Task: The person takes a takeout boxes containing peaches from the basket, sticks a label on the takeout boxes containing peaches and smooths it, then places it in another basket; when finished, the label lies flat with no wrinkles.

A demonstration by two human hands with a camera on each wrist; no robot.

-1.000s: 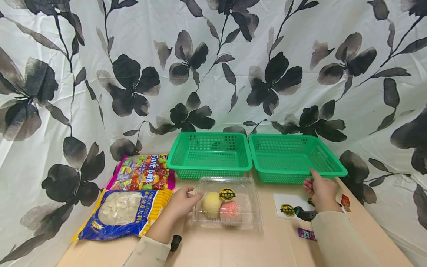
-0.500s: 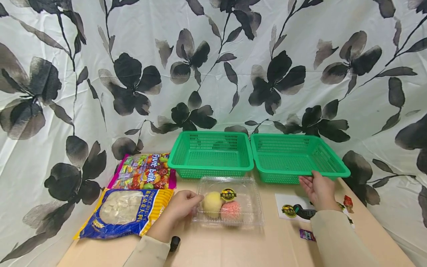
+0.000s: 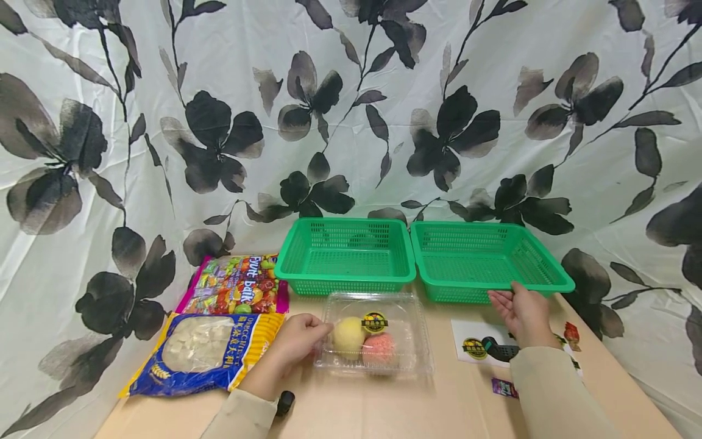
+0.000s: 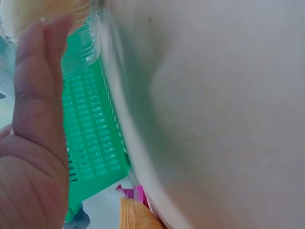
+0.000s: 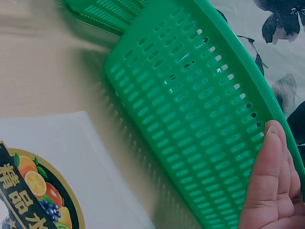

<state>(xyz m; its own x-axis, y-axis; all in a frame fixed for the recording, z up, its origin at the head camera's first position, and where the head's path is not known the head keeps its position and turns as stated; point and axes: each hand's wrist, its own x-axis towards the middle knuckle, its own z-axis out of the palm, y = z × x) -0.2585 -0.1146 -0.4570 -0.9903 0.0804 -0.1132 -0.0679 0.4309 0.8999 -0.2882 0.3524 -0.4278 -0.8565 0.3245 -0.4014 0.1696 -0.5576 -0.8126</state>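
Observation:
My left hand (image 3: 298, 336) pinches the left edge of a clear plastic clamshell container (image 3: 404, 344) at the middle of the table. Inside the container sit a round yellow item (image 3: 348, 335) and a round pink one with a rough surface (image 3: 379, 346). With my right hand (image 3: 525, 316) I grip the front rim of the right green basket (image 3: 466, 291), thumb over the rim. The right wrist view has those fingers (image 5: 267, 179) against the outside of its slotted wall. Few of the left fingers (image 4: 38, 90) show in the left wrist view.
A second green basket (image 3: 345, 285) stands just left of the gripped one. At left lie a fruit candy bag (image 3: 233, 283) and a blue-and-yellow pasta bag (image 3: 200, 350). A white label sheet (image 3: 463, 329), a small purple packet (image 3: 504, 387) and a red packet (image 3: 571, 333) lie at right.
My left fingers and thumb have come together at the container's edge. My right hand has shifted slightly along the basket rim, its fingers moving under it. Container and baskets stay put.

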